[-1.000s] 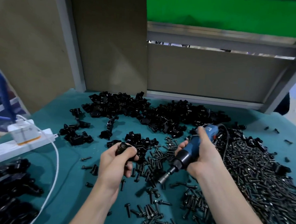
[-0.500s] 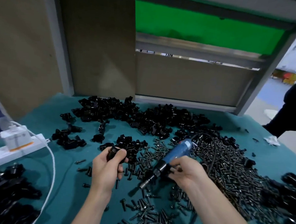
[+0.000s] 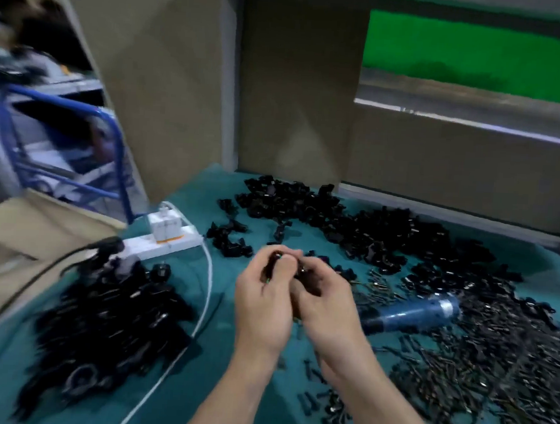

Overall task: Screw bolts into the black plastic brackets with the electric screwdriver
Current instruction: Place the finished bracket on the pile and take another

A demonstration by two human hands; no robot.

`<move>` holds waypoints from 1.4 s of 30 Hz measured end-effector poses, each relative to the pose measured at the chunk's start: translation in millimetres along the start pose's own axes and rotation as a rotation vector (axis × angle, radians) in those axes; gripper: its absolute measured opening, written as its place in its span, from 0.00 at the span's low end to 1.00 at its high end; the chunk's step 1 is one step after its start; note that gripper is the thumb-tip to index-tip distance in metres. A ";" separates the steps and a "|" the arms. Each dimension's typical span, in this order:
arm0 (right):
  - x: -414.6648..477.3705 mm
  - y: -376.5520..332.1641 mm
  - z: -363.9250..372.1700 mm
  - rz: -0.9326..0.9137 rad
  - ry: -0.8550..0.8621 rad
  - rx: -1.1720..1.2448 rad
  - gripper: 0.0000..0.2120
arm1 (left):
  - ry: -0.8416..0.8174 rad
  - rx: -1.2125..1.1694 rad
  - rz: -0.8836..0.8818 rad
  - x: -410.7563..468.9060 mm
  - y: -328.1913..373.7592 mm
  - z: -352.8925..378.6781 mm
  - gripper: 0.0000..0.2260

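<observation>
My left hand and my right hand meet above the teal mat, and both pinch a small black bracket between the fingertips. The frame is blurred, so I cannot tell if a bolt is in it. The blue electric screwdriver lies on the mat just right of my right hand, with no hand on it. Loose black bolts cover the mat at the right. A long heap of black brackets lies beyond my hands.
Another heap of black brackets lies at the near left. A white power strip with a white cable sits left of my hands. Brown board walls close off the back. A blue metal frame stands at the far left.
My right hand has let go of the screwdriver, which now lies on the mat, and has joined my left hand on the bracket. The view has swung to the left.
</observation>
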State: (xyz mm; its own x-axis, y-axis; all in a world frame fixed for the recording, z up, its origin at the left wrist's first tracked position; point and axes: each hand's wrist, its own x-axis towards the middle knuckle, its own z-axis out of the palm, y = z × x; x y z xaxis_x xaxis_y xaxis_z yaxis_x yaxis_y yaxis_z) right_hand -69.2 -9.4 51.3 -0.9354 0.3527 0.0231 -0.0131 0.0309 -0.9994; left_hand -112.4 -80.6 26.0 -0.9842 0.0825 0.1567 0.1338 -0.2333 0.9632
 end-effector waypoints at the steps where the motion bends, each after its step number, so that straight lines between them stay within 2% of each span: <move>1: -0.8 -0.2 12.7 -0.028 -0.037 0.003 0.14 | 0.027 0.038 0.027 -1.6 5.0 -17.2 0.07; 4: -2.4 3.6 62.1 -0.059 -0.194 -0.089 0.16 | 0.150 0.158 0.072 -2.1 20.6 -90.5 0.10; 6: -1.0 11.0 100.6 -0.029 -0.277 -0.201 0.12 | 0.296 0.355 0.093 -1.5 30.2 -145.3 0.11; 9: 5.6 19.0 154.3 0.004 -0.307 -0.292 0.09 | 0.475 0.628 0.047 -5.9 38.2 -207.1 0.10; 11: 13.1 21.8 181.9 -0.090 -0.315 -0.430 0.07 | 0.541 0.736 0.021 -11.3 37.9 -225.6 0.06; 14: 21.9 21.1 208.8 -0.262 -0.302 -0.632 0.11 | 0.562 0.935 0.083 -18.6 28.5 -234.5 0.17; 17: 26.5 23.3 226.0 -0.369 -0.260 -0.756 0.10 | 0.409 0.851 -0.038 -18.6 15.9 -233.8 0.31; 19: 29.3 24.3 232.9 -0.282 -0.217 -0.747 0.11 | 0.383 0.775 -0.124 -17.4 10.0 -232.3 0.35; 23: 46.7 22.2 232.8 -0.053 -0.118 -0.681 0.14 | 0.416 0.754 -0.156 -10.5 7.4 -231.3 0.38; 25: 57.2 19.0 229.8 -0.015 -0.064 -0.718 0.11 | 0.434 0.763 -0.165 -5.7 5.2 -231.9 0.36; 28: 66.8 13.8 227.7 -0.013 -0.080 -0.814 0.10 | 0.473 0.797 -0.164 -1.2 0.0 -233.7 0.28; 30: 71.1 10.0 224.9 -0.011 -0.093 -0.822 0.09 | 0.494 0.772 -0.167 0.2 1.6 -232.9 0.28; 34: 71.4 8.8 212.0 -0.054 -0.170 -0.726 0.11 | 0.494 0.725 -0.149 4.1 11.5 -227.0 0.29; 38: 71.1 15.6 189.2 -0.099 -0.142 -0.605 0.12 | 0.522 0.687 -0.128 9.9 17.2 -225.5 0.32; 42: 83.2 22.5 147.8 -0.057 -0.117 -0.491 0.14 | 0.512 0.759 -0.132 17.7 20.1 -224.0 0.24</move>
State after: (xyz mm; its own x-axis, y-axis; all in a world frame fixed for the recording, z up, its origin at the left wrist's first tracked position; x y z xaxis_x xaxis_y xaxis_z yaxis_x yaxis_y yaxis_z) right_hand -199.6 -117.6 27.1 -0.9718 0.2314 0.0462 0.0763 0.4933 -0.8665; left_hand -153.1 -300.9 -0.8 -0.9041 -0.4169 0.0942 -0.1205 0.4601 0.8797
